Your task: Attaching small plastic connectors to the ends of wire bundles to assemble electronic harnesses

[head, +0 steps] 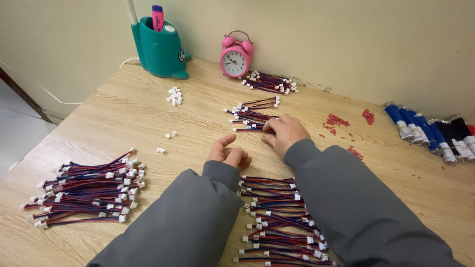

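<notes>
One wooden table [123, 113], filling most of the frame, is seen from above.

Right hand [284, 133]: laid at centre frame, fingers bent down and pressed onto the near end of a small bundle of red and blue wires [252, 116] with white plugs. Whether any single wire is pinched cannot be told. The bundle is spread just left of and above the hand, near the centre.

Left hand [228, 154]: rested on the table just below and left of the right hand, fingers loosely curled, thumb raised. Nothing is seen to be held; the inside of the curl is hidden.

Grey sleeves are worn on both arms.

Further wire bundles are noted:
- a large pile [89, 190] at lower left;
- a long pile [279, 222] at bottom centre, between the two sleeves;
- a small pile [269, 83] at upper centre, beside a pink alarm clock [236, 58].

Loose white plugs [174, 95] are scattered at upper left of centre. A teal pen holder [159, 47] is stood at the upper left against the wall. Red scraps [337, 121] are strewn right of centre. Blue and black spools [430, 131] are lined up at the right edge.
</notes>
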